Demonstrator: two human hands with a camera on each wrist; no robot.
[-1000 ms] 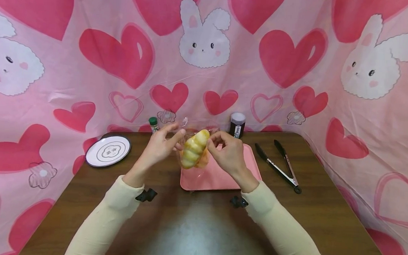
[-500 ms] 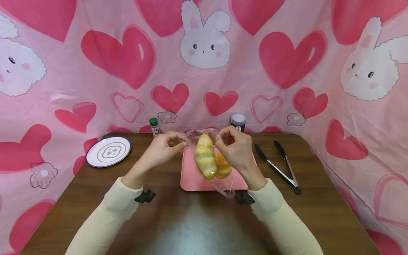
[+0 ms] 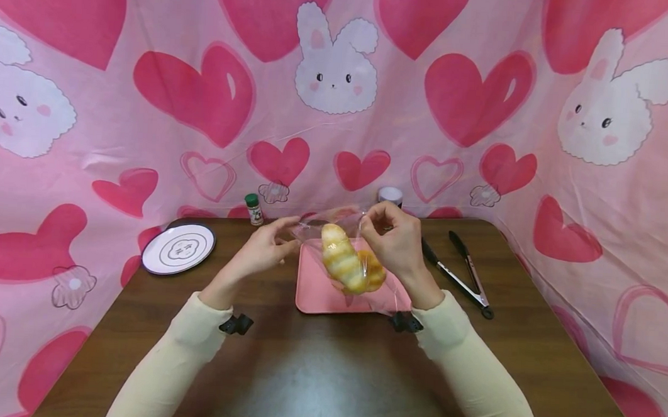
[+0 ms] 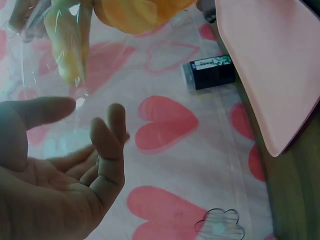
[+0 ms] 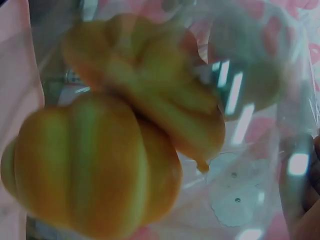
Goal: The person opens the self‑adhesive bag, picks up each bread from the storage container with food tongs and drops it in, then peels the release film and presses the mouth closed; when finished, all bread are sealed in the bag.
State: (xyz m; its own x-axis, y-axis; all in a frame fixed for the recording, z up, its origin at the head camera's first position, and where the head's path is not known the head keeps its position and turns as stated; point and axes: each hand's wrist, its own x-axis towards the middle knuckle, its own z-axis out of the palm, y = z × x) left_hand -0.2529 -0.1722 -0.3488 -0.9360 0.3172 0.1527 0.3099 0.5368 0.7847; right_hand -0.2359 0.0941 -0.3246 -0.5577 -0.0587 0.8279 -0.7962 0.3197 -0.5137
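A clear plastic bag (image 3: 317, 228) hangs above the pink tray (image 3: 312, 299), with two bread rolls inside. One is a long, pale yellow ridged roll (image 3: 342, 259); the other, a browner roll (image 3: 373, 275), lies partly behind it. My right hand (image 3: 395, 237) pinches the bag's upper right edge between thumb and fingers. To the left, my left hand (image 3: 264, 246) is by the bag's other upper corner. In the left wrist view its thumb and fingers stand apart, with a gap between them; whether a fingertip touches the film is unclear. Both rolls (image 4: 65, 45) show beyond that hand.
A white plate (image 3: 179, 249) lies at the left, near a green-capped shaker (image 3: 253, 209). Behind my right hand stands a dark jar with a pale lid (image 3: 390, 196), partly hidden. Metal tongs with black tips (image 3: 461, 278) lie right of the tray. A pink patterned cloth surrounds the table (image 3: 325, 372).
The bag and rolls have shifted right and swung, the long roll now leaning the other way. My right hand has moved slightly right and up. The left thumb and fingers have spread apart.
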